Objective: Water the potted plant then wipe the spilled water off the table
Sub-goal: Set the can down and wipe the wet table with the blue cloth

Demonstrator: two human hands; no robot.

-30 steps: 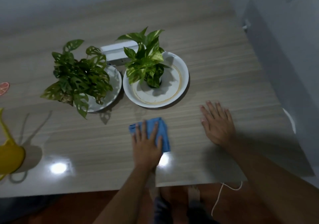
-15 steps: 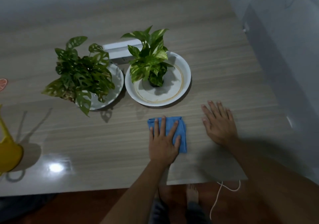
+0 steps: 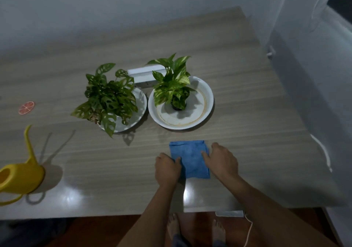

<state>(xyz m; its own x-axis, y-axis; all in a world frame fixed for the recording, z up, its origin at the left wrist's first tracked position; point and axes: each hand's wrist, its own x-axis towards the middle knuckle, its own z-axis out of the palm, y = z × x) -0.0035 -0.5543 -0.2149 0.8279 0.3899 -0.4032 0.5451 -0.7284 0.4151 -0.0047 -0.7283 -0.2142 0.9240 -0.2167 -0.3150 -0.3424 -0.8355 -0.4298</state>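
Our right hand [image 3: 222, 160] has joined our left hand [image 3: 167, 167] on the folded blue cloth [image 3: 189, 158], fingers curled at its side edges on the wood-grain surface [image 3: 247, 123], so wiping seems nearly done.

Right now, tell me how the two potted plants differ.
The left plant has dark leaves full of holes; the right plant has solid, yellow-streaked leaves. The left plant spreads over its dish; the right plant leaves its dish mostly bare. Both sit in white dishes.
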